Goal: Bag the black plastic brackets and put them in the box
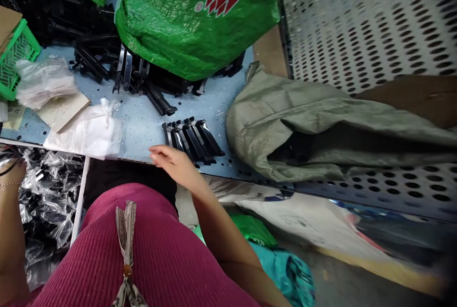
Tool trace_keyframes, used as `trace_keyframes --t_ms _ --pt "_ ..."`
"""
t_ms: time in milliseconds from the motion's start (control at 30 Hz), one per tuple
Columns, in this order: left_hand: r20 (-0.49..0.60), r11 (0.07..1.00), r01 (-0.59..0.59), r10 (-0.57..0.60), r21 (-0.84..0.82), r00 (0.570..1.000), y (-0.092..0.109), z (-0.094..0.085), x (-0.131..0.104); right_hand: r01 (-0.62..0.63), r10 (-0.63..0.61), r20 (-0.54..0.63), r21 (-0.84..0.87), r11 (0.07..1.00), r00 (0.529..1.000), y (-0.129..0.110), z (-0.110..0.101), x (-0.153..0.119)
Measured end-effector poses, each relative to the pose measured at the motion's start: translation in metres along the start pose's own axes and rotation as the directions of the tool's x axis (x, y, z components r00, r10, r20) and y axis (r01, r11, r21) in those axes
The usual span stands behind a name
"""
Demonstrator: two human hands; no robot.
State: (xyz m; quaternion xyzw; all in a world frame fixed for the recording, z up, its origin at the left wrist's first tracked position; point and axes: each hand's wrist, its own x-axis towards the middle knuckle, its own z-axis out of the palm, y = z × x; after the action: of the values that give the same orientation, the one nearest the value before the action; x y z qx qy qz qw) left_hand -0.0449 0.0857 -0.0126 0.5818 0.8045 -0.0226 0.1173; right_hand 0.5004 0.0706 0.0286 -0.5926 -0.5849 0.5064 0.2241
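Note:
My right hand [174, 164] is over the near edge of the blue table [137, 128], fingers stretched out to the left and nothing seen in them. Just beyond it lies a row of black plastic parts [194, 140], set side by side. At the far left border, my left hand [12, 171] is above a bin of bagged black parts [50, 202]. A dark curved thing and something shiny show by its fingers, which are blurred and partly cut off. Clear plastic bags [89, 128] lie in a flat stack on the table between the hands.
A green sack [171, 26] stands at the back on the table, among a heap of loose black parts [93, 57]. To the right are a grey-green sack [285, 107] and a perforated metal panel [374, 26]. A green basket [17, 59] sits at the left.

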Motion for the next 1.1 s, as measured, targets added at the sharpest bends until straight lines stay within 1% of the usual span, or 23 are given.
trace_keyframes --t_ms 33,67,100,167,200,233,267,300,333,400,467,500,533,567,600,667,733,800,867,900,967,1033,1100 --pt "0.017 0.999 -0.004 0.005 -0.034 1.000 0.023 -0.003 -0.005 -0.058 0.038 -0.100 -0.203 0.977 0.994 0.002 -0.011 -0.005" --pt "0.037 0.997 -0.011 0.013 -0.077 0.999 0.050 -0.005 -0.013 -0.152 0.082 -0.188 -0.397 0.905 0.979 0.004 -0.019 -0.010" --pt "0.051 0.988 -0.030 0.038 -0.149 0.998 0.082 -0.006 -0.023 -0.252 0.130 -0.250 -0.553 0.794 0.959 0.005 -0.025 -0.014" --pt "0.014 0.921 -0.208 0.226 -0.330 0.974 0.152 -0.003 -0.046 -0.360 0.223 -0.283 -0.735 0.574 0.933 0.006 -0.029 -0.018" --pt "-0.059 0.874 -0.337 0.339 -0.351 0.939 0.186 0.002 -0.055 -0.360 0.258 -0.260 -0.780 0.512 0.931 0.008 -0.027 -0.018" --pt "-0.127 0.833 -0.446 0.429 -0.328 0.895 0.216 0.009 -0.061 -0.343 0.279 -0.229 -0.803 0.487 0.933 0.010 -0.025 -0.017" --pt "-0.171 0.824 -0.491 0.461 -0.284 0.871 0.241 0.017 -0.064 -0.327 0.288 -0.205 -0.809 0.488 0.936 0.013 -0.023 -0.016" --pt "-0.185 0.819 -0.512 0.479 -0.258 0.858 0.259 0.025 -0.064 -0.319 0.288 -0.190 -0.798 0.511 0.938 0.017 -0.022 -0.014" --pt "-0.192 0.819 -0.512 0.476 -0.259 0.858 0.270 0.032 -0.061 -0.313 0.281 -0.180 -0.770 0.556 0.943 0.022 -0.022 -0.012" --pt "-0.195 0.798 -0.471 0.428 -0.377 0.882 0.273 0.040 -0.049 -0.278 0.245 -0.141 -0.624 0.730 0.959 0.031 -0.024 -0.009" --pt "-0.191 0.707 -0.408 0.369 -0.577 0.910 0.262 0.039 -0.036 -0.204 0.194 -0.063 -0.281 0.938 0.979 0.034 -0.023 -0.005" --pt "-0.180 0.643 -0.376 0.351 -0.667 0.919 0.256 0.036 -0.032 -0.170 0.170 -0.009 -0.048 0.984 0.985 0.032 -0.019 -0.001" --pt "-0.160 0.583 -0.344 0.344 -0.736 0.925 0.251 0.033 -0.028 -0.151 0.144 0.050 0.184 0.971 0.988 0.027 -0.013 0.003" --pt "-0.138 0.534 -0.316 0.347 -0.784 0.928 0.248 0.029 -0.027 -0.147 0.115 0.106 0.381 0.913 0.988 0.019 -0.003 0.010" --pt "-0.119 0.499 -0.295 0.353 -0.815 0.928 0.247 0.026 -0.027 -0.152 0.080 0.157 0.528 0.835 0.984 0.010 0.008 0.017" --pt "-0.109 0.462 -0.277 0.357 -0.842 0.928 0.249 0.022 -0.031 -0.174 0.006 0.237 0.697 0.696 0.972 -0.009 0.035 0.038" --pt "-0.123 0.436 -0.274 0.343 -0.857 0.931 0.252 0.020 -0.036 -0.208 -0.038 0.288 0.770 0.603 0.957 -0.023 0.059 0.061" --pt "-0.137 0.400 -0.258 0.307 -0.880 0.942 0.251 0.017 -0.039 -0.246 -0.021 0.308 0.798 0.550 0.951 -0.026 0.074 0.082" --pt "-0.187 0.386 -0.272 0.243 -0.881 0.952 0.245 0.014 -0.041 -0.259 0.034 0.285 0.808 0.530 0.958 -0.020 0.076 0.094" --pt "-0.234 0.413 -0.312 0.230 -0.855 0.945 0.241 0.012 -0.042 -0.251 0.059 0.260 0.810 0.530 0.964 -0.016 0.074 0.096" --pt "-0.333 0.530 -0.443 0.294 -0.723 0.896 0.235 0.009 -0.044 -0.207 0.079 0.195 0.815 0.541 0.978 -0.008 0.063 0.089" --pt "-0.348 0.616 -0.565 0.445 -0.549 0.825 0.234 0.009 -0.045 -0.168 0.057 0.163 0.825 0.539 0.985 -0.002 0.051 0.073" --pt "-0.309 0.629 -0.615 0.534 -0.476 0.787 0.237 0.010 -0.044 -0.222 0.009 0.252 0.835 0.503 0.968 0.000 0.044 0.053"
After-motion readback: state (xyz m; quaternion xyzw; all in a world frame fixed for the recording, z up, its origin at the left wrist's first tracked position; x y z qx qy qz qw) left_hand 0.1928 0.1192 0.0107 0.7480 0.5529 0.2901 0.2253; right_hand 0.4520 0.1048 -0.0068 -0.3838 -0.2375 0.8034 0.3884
